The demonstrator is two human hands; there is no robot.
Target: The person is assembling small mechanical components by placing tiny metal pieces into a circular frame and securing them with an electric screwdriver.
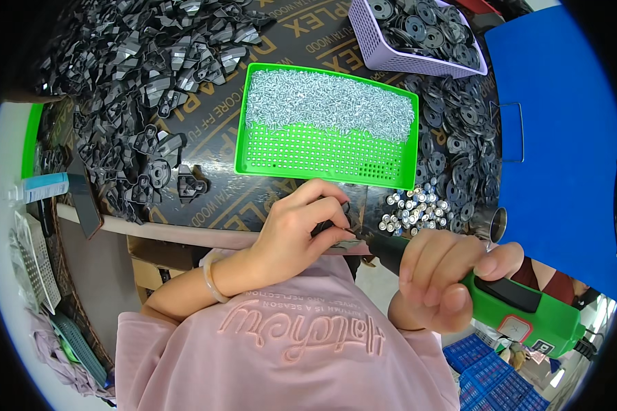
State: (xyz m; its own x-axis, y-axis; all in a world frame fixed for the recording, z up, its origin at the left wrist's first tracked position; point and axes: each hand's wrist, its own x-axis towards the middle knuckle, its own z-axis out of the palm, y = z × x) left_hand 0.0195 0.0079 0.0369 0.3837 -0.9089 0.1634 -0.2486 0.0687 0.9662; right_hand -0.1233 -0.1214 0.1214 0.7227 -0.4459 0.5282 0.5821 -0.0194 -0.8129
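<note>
My left hand (289,229) is closed around a small black plastic part (330,225) near the table's front edge. Its fingers cover most of that part. A green electric screwdriver (548,316) lies sideways in my right hand (437,270), which wraps around its front section. The screwdriver's dark nose (385,252) points left toward the black part; I cannot make out whether its tip touches it. Just beyond my hands stands a green perforated tray (308,154) with a heap of silver screws (329,103) along its far side.
Angular black plastic parts (164,75) are heaped at left. Black discs (459,144) cover the right side, below a lilac basket (373,55) of more discs. Small silver-and-white round pieces (415,209) lie near a metal cup (490,223). A blue panel (562,137) stands at right.
</note>
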